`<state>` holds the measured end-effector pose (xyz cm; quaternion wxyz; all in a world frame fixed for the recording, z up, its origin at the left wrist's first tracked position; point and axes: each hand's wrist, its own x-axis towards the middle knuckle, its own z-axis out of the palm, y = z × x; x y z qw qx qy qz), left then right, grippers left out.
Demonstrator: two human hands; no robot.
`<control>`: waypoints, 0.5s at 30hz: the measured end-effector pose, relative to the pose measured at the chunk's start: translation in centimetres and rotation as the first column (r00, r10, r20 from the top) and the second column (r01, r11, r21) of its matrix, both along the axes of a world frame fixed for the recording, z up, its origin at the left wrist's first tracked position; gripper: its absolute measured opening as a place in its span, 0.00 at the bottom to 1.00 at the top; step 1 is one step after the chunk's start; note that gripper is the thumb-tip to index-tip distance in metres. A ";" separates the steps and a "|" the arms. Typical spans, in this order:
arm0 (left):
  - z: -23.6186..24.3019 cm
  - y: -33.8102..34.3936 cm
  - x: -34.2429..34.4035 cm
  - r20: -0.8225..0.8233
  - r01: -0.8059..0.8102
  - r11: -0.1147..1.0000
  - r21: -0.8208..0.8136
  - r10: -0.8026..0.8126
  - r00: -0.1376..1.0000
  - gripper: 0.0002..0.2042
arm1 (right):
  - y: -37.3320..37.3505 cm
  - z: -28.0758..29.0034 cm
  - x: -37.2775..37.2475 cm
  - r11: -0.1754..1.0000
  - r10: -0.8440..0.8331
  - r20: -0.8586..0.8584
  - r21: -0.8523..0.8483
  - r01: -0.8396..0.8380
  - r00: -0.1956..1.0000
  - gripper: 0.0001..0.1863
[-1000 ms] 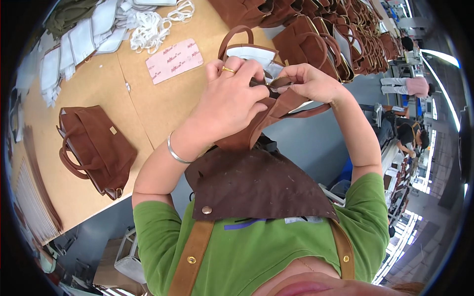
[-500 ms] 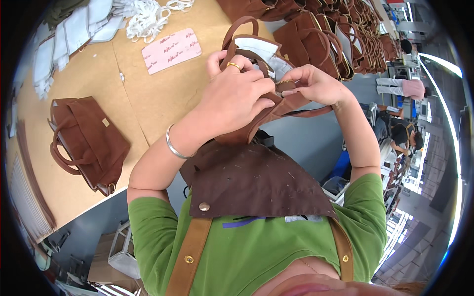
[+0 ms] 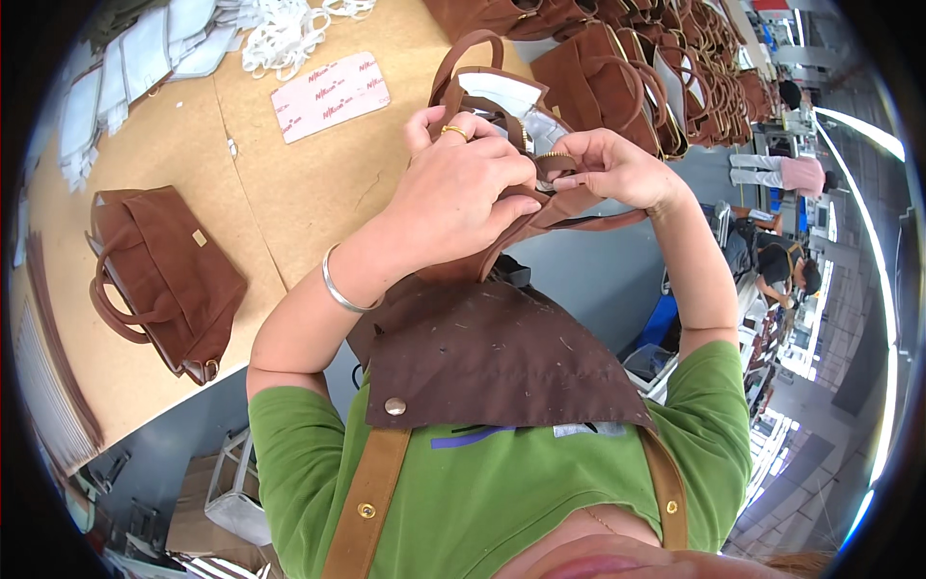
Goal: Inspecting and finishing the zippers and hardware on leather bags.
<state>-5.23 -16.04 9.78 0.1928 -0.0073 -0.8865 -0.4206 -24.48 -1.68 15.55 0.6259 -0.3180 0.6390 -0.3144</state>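
Upright at the table's edge, against my apron, is a brown handbag (image 3: 461, 267) with its mouth apart and pale material (image 3: 503, 89) showing inside. My left hand (image 3: 461, 193) is closed over the near rim, fingers curled into the opening and thumb along the outside. Across from it, my right hand (image 3: 610, 170) pinches the end of a brown zipper (image 3: 554, 160) with gold teeth at the bag's right end. Its fingertips are partly hidden by the rim. One bag handle (image 3: 468, 41) stands up beyond my left hand; the other loops under my right wrist.
Another brown handbag (image 3: 174, 280) lies on the table (image 3: 318, 183) at left. A pink printed card (image 3: 330, 96), white strips (image 3: 285, 39) and pale flat pieces (image 3: 135, 63) lie farther back. Rows of brown bags (image 3: 598, 92) crowd the far right. People work in the background at right.
Both hands keep their hold on the bag. My right fingers have shifted slightly, and the zipper end stands a little higher. The whole view has moved slightly.
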 end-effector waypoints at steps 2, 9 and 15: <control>0.1 0.0 0.1 0.019 -0.001 1.000 0.020 0.001 1.000 0.06 | -0.2 0.4 0.1 0.998 0.007 0.001 0.067 -0.007 1.000 0.14; 0.1 0.1 0.0 -0.006 -0.014 1.000 0.020 0.014 1.000 0.06 | -0.1 0.6 0.3 0.999 -0.026 0.015 0.037 0.026 1.000 0.16; 0.2 -0.1 0.1 -0.012 -0.010 1.000 0.011 0.010 1.000 0.06 | -0.4 1.3 0.1 0.991 0.131 -0.038 -0.013 -0.132 0.991 0.17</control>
